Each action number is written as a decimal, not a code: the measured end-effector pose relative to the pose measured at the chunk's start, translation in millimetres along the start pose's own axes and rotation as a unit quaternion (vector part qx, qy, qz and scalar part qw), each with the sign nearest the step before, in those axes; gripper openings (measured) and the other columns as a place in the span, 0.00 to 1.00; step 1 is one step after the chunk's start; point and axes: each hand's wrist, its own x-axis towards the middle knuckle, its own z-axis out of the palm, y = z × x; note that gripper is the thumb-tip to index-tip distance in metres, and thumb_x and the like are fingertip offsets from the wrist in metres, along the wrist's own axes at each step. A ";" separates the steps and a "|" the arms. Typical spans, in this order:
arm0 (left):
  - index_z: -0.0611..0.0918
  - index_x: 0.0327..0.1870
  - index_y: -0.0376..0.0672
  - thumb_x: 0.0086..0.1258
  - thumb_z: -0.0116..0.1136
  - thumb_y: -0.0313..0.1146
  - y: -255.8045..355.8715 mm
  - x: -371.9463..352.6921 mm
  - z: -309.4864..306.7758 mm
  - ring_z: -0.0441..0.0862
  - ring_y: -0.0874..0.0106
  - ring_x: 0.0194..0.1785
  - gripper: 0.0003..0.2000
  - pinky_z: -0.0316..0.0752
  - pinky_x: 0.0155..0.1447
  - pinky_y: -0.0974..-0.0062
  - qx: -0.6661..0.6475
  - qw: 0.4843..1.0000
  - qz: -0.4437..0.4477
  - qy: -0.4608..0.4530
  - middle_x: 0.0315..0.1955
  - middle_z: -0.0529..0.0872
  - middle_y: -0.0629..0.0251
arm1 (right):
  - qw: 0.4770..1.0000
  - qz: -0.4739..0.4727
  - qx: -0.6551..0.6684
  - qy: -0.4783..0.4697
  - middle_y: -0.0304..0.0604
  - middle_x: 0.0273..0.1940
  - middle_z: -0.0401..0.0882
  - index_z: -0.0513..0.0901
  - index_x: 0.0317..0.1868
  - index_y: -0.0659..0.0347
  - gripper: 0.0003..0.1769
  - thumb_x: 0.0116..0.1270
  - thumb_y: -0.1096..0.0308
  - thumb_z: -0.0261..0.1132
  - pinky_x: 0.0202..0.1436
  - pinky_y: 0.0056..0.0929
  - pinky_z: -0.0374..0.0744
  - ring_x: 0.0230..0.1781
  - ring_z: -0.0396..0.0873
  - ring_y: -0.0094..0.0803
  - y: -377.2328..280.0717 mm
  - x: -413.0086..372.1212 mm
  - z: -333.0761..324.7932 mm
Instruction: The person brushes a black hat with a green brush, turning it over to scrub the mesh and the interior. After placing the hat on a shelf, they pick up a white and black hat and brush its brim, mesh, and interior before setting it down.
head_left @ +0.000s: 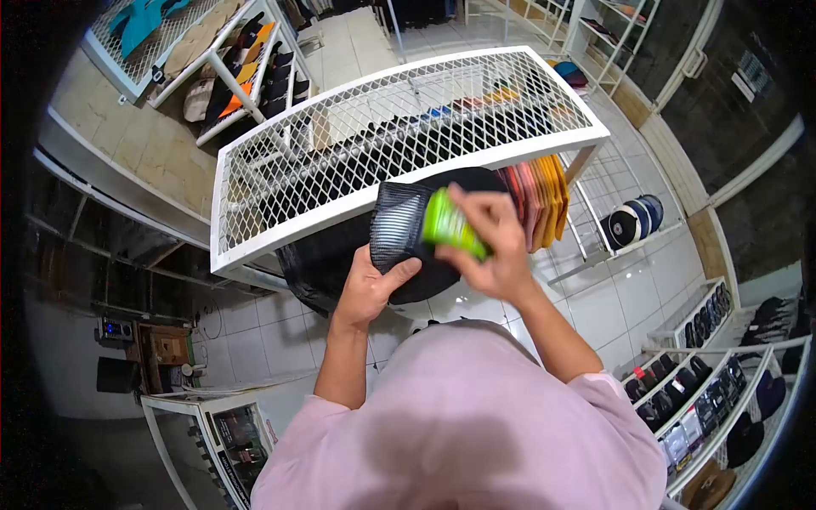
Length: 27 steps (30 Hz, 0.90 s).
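Note:
My left hand (368,287) is closed round the lower edge of a black mesh-textured piece (396,223) with pale stripes across its middle, held up in front of me. Just to its right, my right hand (497,240) grips a bright green block-like thing (450,226) with a whitish marking, smeared by motion. In this view the green thing overlaps the right side of the black piece. Behind both hands is a large black rounded mass (327,259) under the front edge of the rack; my hands hide part of it.
A white rack with a wire-mesh top (408,153) stands before me, rows of dark caps beneath it. Yellow and pink caps (544,204) hang at its right end. Shelves of caps (246,76) stand at the far left, and a display shelf (693,408) at the lower right.

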 end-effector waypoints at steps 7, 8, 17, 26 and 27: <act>0.85 0.54 0.38 0.82 0.60 0.35 -13.6 2.8 -4.1 0.80 0.84 0.45 0.11 0.77 0.52 0.81 -0.050 0.998 0.024 0.010 0.44 0.88 0.73 | 0.988 -0.120 -0.080 -0.054 0.38 0.52 0.81 0.87 0.65 0.47 0.41 0.42 0.62 0.79 0.54 0.38 0.71 0.49 0.76 0.38 -35.4 -28.9 -4.4; 0.84 0.53 0.39 0.84 0.57 0.38 -16.1 2.6 1.7 0.80 0.85 0.43 0.11 0.77 0.49 0.81 -0.055 0.998 0.027 0.028 0.42 0.87 0.74 | 0.987 -0.127 -0.090 -0.038 0.38 0.52 0.82 0.87 0.65 0.47 0.42 0.42 0.62 0.79 0.54 0.39 0.70 0.49 0.75 0.37 -29.6 -31.4 -1.3; 0.82 0.58 0.37 0.84 0.55 0.38 -7.4 16.1 27.4 0.87 0.76 0.49 0.14 0.84 0.52 0.75 -0.126 0.990 0.022 0.060 0.50 0.88 0.64 | 0.975 -0.172 -0.137 -0.045 0.39 0.54 0.81 0.85 0.66 0.49 0.41 0.45 0.60 0.80 0.54 0.37 0.69 0.49 0.74 0.38 -21.0 -49.0 5.7; 0.83 0.58 0.34 0.84 0.53 0.34 -26.6 10.2 32.1 0.88 0.71 0.53 0.13 0.84 0.61 0.70 -0.181 0.983 -0.039 -0.015 0.52 0.89 0.60 | 0.997 0.015 -0.080 0.014 0.50 0.52 0.81 0.80 0.71 0.58 0.35 0.64 0.59 0.76 0.59 0.42 0.72 0.51 0.75 0.46 -8.2 16.4 -22.4; 0.83 0.58 0.34 0.84 0.53 0.34 -26.4 9.9 31.2 0.88 0.71 0.53 0.13 0.84 0.61 0.70 -0.182 0.982 -0.044 -0.018 0.52 0.89 0.60 | 0.997 0.012 -0.070 0.017 0.50 0.52 0.81 0.80 0.71 0.58 0.35 0.65 0.58 0.76 0.59 0.42 0.72 0.51 0.75 0.46 -9.1 14.2 -22.7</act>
